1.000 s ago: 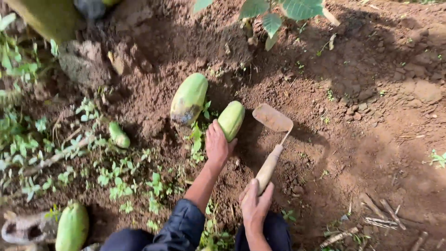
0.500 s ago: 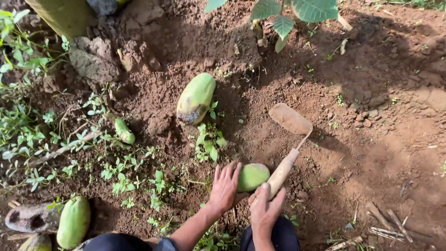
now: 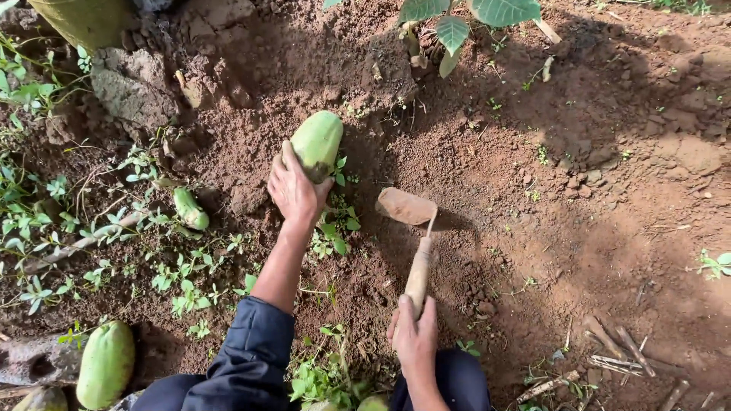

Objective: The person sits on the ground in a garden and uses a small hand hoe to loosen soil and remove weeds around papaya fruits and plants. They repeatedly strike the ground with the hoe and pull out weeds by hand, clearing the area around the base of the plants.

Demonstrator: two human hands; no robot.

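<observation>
Left hand (image 3: 293, 190) wraps around the big green fruit (image 3: 317, 141) on the soil; right hand (image 3: 413, 340) grips the hand hoe (image 3: 411, 243). Weeds (image 3: 331, 228) crowd between them, a small fruit (image 3: 189, 208) lies left, with bare dirt (image 3: 594, 228) open to the right.

Left hand (image 3: 293, 189) being laid over the lower end of a large green fruit (image 3: 318, 141) on bare soil (image 3: 579, 228), wooden-handled hand hoe (image 3: 415, 251) being held by the right hand (image 3: 413, 339), blade resting on the earth
</observation>
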